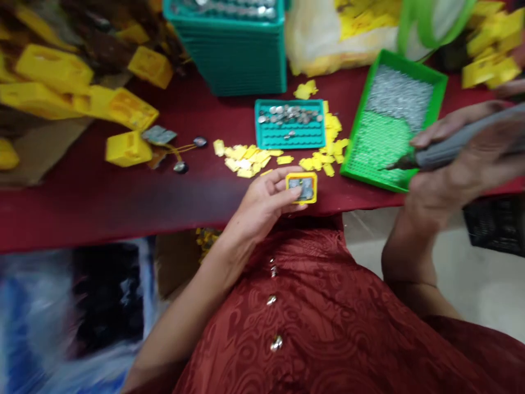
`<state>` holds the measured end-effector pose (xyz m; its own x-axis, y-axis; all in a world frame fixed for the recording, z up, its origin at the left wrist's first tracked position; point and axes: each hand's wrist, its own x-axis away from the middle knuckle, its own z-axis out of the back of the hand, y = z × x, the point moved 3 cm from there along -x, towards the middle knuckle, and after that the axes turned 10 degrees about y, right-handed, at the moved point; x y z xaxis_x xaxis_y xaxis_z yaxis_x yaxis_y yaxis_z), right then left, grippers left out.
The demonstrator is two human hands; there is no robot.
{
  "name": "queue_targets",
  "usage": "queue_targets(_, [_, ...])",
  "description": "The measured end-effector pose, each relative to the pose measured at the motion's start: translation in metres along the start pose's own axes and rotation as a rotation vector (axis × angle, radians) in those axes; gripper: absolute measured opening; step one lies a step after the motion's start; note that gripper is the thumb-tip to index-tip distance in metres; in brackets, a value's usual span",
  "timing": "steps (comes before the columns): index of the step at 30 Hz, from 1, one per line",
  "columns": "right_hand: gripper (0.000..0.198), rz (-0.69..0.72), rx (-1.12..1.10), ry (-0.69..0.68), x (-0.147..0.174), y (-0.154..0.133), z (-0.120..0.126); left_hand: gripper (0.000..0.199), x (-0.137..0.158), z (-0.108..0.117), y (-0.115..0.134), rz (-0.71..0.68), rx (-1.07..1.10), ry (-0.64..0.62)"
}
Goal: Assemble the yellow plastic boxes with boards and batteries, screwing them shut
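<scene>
My left hand (267, 198) is closed on a small yellow plastic case (313, 189), its thumb lying over the grey parts inside. The case is held near the table's front edge. At the right, my right hand (445, 164) grips a grey electric screwdriver (455, 137) that points left. Its dark tip is over the green tray (348, 158), which holds a mass of small silvery screws (397, 93). Whether a screw sits on the tip is too small to tell. Loose flat yellow pieces (246, 158) lie just beyond my left hand.
A teal tray (260, 123) of round silvery parts stands mid-table before a stack of teal trays (246, 60). Yellow cases (127, 149) pile up at the left, with two wired discs (180, 167) close by. A whitish bag (315, 41) and more yellow pieces (492, 49) are at the back right.
</scene>
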<state>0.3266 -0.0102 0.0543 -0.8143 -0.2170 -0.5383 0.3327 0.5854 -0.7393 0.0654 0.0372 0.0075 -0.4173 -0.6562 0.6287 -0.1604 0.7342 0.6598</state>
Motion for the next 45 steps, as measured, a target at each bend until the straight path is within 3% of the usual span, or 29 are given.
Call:
queue_targets(1, [0.04,0.202,-0.063,0.0,-0.002,0.002,-0.004,0.052,0.0,-0.002,-0.002,0.003,-0.008,0.015])
queue_targets(4, [0.032,0.315,-0.046,-0.077,-0.01,0.021,-0.013,0.053,0.0,-0.009,-0.006,0.021,-0.035,0.01])
queue_targets(11, [0.052,0.184,0.096,-0.065,-0.006,0.029,-0.011,0.048,0.0,-0.017,-0.01,0.029,-0.025,0.01])
queue_targets(20, [0.042,0.154,0.009,-0.094,-0.005,0.033,-0.01,0.047,0.001,-0.017,-0.008,0.02,-0.027,0.02])
queue_targets(27, [0.047,0.197,0.069,-0.073,-0.004,0.033,-0.01,0.053,0.0,-0.016,-0.007,-0.001,-0.043,0.061])
queue_targets(37, [0.053,0.146,0.23,-0.115,0.001,0.035,-0.005,0.056,0.006,-0.018,-0.003,-0.029,-0.076,0.104])
queue_targets(44, [0.055,0.237,0.076,-0.039,-0.002,0.023,-0.015,0.052,0.009,-0.017,-0.004,-0.051,-0.144,0.092])
queue_targets(45, [0.055,0.198,0.066,-0.041,-0.002,0.017,-0.014,0.049,0.009,-0.017,-0.005,-0.052,-0.149,0.088])
